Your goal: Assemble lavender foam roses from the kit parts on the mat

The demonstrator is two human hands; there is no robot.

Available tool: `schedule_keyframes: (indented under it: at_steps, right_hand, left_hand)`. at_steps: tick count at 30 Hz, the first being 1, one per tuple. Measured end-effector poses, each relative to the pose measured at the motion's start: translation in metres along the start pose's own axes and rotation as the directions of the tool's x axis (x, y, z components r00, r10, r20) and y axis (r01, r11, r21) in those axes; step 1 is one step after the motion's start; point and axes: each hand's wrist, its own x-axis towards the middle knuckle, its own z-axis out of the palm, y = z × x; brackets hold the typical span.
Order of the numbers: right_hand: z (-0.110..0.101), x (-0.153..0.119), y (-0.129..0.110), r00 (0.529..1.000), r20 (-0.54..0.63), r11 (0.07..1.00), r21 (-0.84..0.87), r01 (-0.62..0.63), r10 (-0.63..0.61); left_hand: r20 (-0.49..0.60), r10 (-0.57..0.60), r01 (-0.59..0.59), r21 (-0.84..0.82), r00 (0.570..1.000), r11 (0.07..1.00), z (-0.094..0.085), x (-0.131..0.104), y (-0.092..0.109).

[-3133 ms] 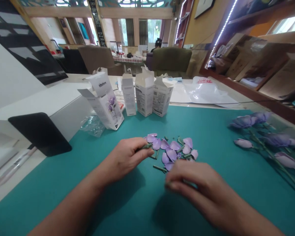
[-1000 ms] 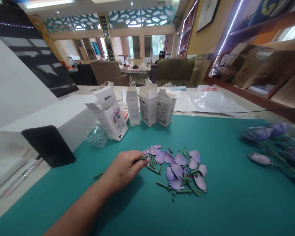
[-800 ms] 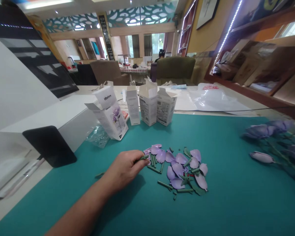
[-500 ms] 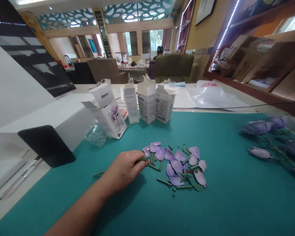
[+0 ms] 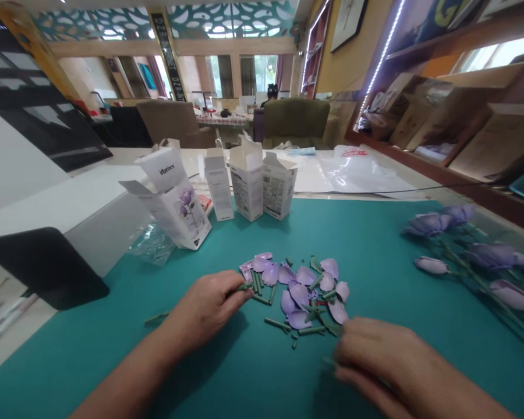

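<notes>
My left hand [image 5: 205, 308] pinches a green stem piece [image 5: 245, 286] at the near edge of the purple petals [image 5: 303, 288], which lie just ahead of both hands on the tabletop [image 5: 375, 256]. My right hand [image 5: 384, 355] rests beside them, fingers curled; whether it holds anything I cannot tell. I'm sorting parts, and the next pick needs a careful fingertip grip.
</notes>
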Motion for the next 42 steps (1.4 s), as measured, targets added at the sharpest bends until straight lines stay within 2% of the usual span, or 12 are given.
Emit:
schedule_keyframes:
  at_steps: [3,6,8,13,18,22,27,32,39,42]
  right_hand:
    - [0.018,0.014,0.02,0.987,0.068,0.986,-0.095,-0.136,0.142]
    - [0.024,0.018,0.034,0.966,0.092,0.966,-0.125,-0.228,0.24]
    - [0.021,0.021,0.043,0.956,0.062,0.956,-0.088,-0.28,0.285]
    - [0.017,0.029,0.075,0.927,-0.144,0.932,-0.058,-0.357,0.346]
    - [0.021,0.026,0.096,0.924,-0.126,0.931,-0.004,-0.366,0.362]
    - [0.017,0.027,0.098,0.91,-0.114,0.914,-0.033,-0.405,0.399]
    - [0.015,0.037,0.095,0.932,-0.098,0.929,-0.089,-0.358,0.349]
    - [0.009,0.049,0.094,0.91,-0.134,0.908,-0.101,-0.406,0.392]
    - [0.008,0.067,0.095,0.902,-0.064,0.89,-0.143,-0.432,0.427]
    - [0.01,0.071,0.095,0.916,-0.048,0.909,-0.114,-0.401,0.398]
  left_hand:
    - [0.041,-0.007,0.006,0.032,0.999,0.999,0.002,0.001,0.0]
    - [0.054,-0.015,0.012,0.046,0.998,0.999,0.003,0.002,0.0]
    - [0.048,-0.005,0.003,0.045,0.999,0.999,0.004,0.002,0.0]
    - [0.01,0.046,-0.046,0.035,0.999,0.998,0.005,0.002,-0.003]
    - [-0.004,0.057,-0.057,0.033,0.998,0.998,0.005,0.003,-0.004]
    - [-0.003,0.079,-0.079,0.019,0.997,0.997,0.006,0.004,-0.005]
    - [-0.004,0.075,-0.074,0.016,0.997,0.997,0.007,0.003,-0.006]
    - [0.013,0.07,-0.07,0.023,0.997,0.997,0.01,0.004,-0.007]
    - [-0.005,0.081,-0.081,0.011,0.997,0.997,0.015,0.003,-0.014]
    - [-0.006,0.085,-0.084,0.009,0.996,0.996,0.015,0.004,-0.014]
